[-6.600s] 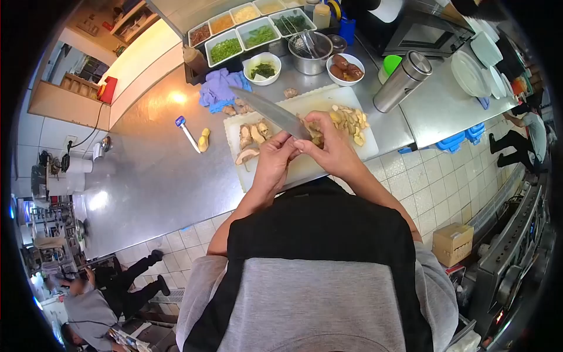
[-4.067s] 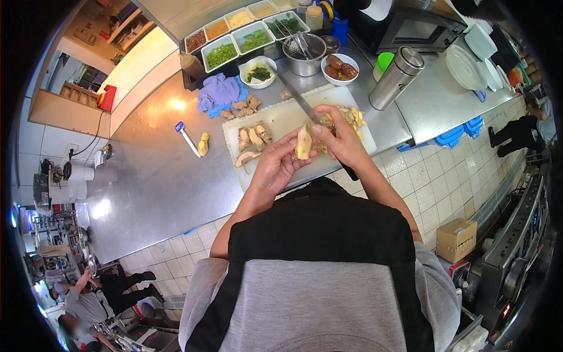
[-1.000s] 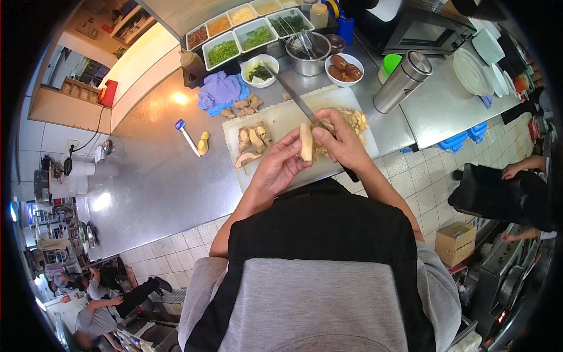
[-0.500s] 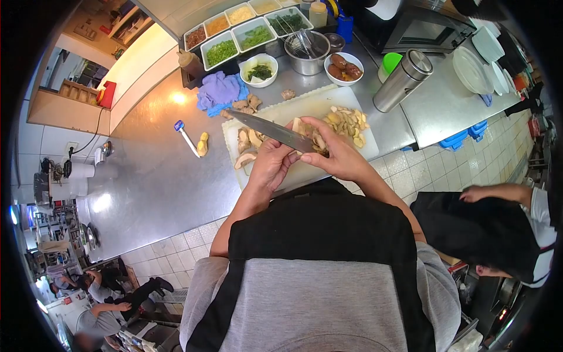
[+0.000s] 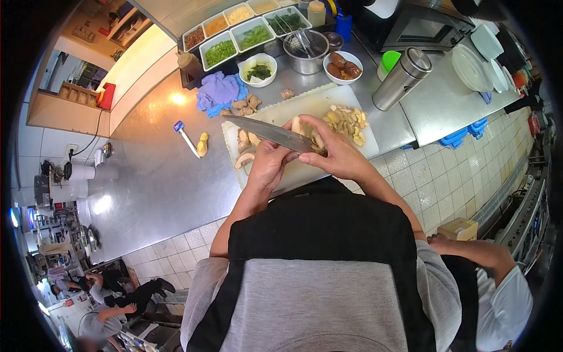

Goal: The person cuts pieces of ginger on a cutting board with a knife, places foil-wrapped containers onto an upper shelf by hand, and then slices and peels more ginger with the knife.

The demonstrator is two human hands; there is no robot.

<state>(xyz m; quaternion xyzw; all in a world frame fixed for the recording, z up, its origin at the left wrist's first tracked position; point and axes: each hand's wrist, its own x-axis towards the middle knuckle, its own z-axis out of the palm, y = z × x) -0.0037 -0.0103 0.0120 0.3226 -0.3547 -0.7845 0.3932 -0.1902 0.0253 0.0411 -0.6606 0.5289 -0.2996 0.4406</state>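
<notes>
My right hand is closed on the large knife, whose blade points up and to the left over the cutting board. Pinched in my left hand is a pale peeled piece of ginger, mostly hidden behind the blade. Peelings and slices lie in a heap at the board's right part. Several thick ginger pieces rest at its left, partly under the knife tip. Unpeeled knobs sit beyond the board's edge.
On the steel counter are a peeler, a yellow piece, a purple cloth, bowls, a pot and a steel flask. A co-worker stands close at my right; others are at lower left.
The knife has swung from pointing away to lying across the ginger, its tip to the left. The co-worker at right has come closer, from the stove side to beside my right elbow.
</notes>
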